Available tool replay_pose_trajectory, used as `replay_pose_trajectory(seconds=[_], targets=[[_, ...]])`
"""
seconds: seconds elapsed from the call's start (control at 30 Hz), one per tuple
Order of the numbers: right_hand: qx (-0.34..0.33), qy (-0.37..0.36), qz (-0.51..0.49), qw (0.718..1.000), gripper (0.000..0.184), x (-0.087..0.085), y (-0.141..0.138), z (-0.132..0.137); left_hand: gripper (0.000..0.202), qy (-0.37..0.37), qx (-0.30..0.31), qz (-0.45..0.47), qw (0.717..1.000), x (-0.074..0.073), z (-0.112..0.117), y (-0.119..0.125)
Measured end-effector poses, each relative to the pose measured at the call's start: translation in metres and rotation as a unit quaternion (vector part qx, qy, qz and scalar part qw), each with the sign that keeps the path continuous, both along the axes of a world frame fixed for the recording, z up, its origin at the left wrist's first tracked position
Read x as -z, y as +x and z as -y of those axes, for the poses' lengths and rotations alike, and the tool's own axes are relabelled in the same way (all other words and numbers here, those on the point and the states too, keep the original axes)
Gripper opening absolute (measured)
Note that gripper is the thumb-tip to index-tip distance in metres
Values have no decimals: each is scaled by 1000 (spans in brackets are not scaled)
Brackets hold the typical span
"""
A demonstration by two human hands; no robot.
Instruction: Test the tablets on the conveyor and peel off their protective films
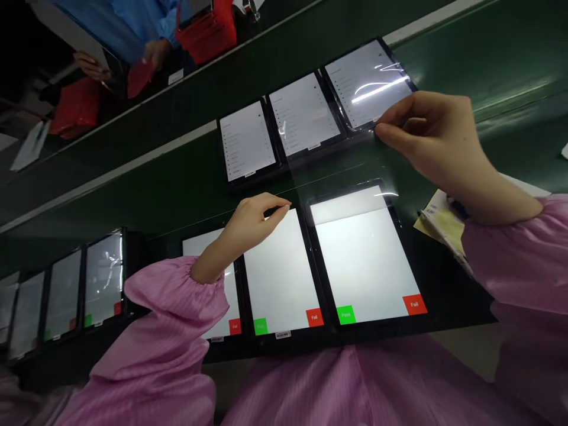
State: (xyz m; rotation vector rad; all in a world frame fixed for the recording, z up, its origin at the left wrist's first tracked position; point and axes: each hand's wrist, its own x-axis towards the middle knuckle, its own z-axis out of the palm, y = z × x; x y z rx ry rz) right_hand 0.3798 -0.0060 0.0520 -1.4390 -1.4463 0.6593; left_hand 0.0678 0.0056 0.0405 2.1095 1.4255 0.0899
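A clear plastic film (337,160) is stretched in the air between my two hands, above the green belt. My left hand (252,219) pinches its near left corner, fingers closed, over the middle white-lit tablet (279,278). My right hand (426,136) pinches the film's far right corner beside the far right tablet (366,83). The right-hand near tablet (366,260) glows white with a green Pass and a red Fail square. A third near tablet (222,296) lies partly under my left sleeve.
Two more tablets (246,142) (304,115) showing menu lists lie in the far row. Several tablets (104,278) stand at the left. Papers and a pen (439,222) lie at the right. Across the belt another person's hands (153,53) work near red trays (208,29).
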Motion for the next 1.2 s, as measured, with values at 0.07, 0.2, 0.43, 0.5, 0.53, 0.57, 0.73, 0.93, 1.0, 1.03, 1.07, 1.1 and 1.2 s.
replay_pose_trajectory(seconds=[0.07, 0.2, 0.43, 0.5, 0.53, 0.57, 0.73, 0.93, 1.0, 1.03, 1.07, 1.1, 1.2], targets=[[19, -6, -14, 1000, 10, -4, 1, 6, 39, 12, 1, 8, 1000, 3, 2, 3], [24, -5, -2, 1000, 7, -5, 5, 21, 34, 20, 5, 15, 1000, 10, -1, 10], [8, 27, 14, 1000, 13, -3, 6, 33, 25, 73, 15, 25, 997, 17, -3, 8], [12, 24, 19, 999, 15, -3, 5, 36, 27, 116, 43, -1, 992, 15, 8, 1], [18, 23, 19, 999, 16, -3, 4, 38, 27, 147, 70, -9, 987, 13, 18, -4], [22, 20, 19, 999, 16, -3, 4, 39, 26, 179, 111, -11, 978, 11, 31, -11], [22, 21, 5, 1000, 16, -2, 4, 44, 13, 219, 347, -10, 912, 1, 122, -55], [3, 34, 10, 999, 14, 2, 3, 43, 25, 267, 358, -110, 888, 5, 173, -92], [-10, 41, 20, 999, 13, 5, 4, 42, 28, 282, 336, -92, 894, 7, 171, -97], [-17, 44, 28, 998, 12, 6, 5, 42, 29, 285, 326, -77, 898, 8, 170, -98], [-23, 47, 36, 998, 12, 6, 6, 42, 30, 285, 319, -63, 902, 8, 169, -99], [-28, 50, 43, 997, 12, 6, 7, 42, 30, 282, 317, -49, 904, 8, 169, -99], [-24, 59, 48, 997, 14, 3, 8, 43, 33, 273, 330, -15, 904, 6, 167, -97]])
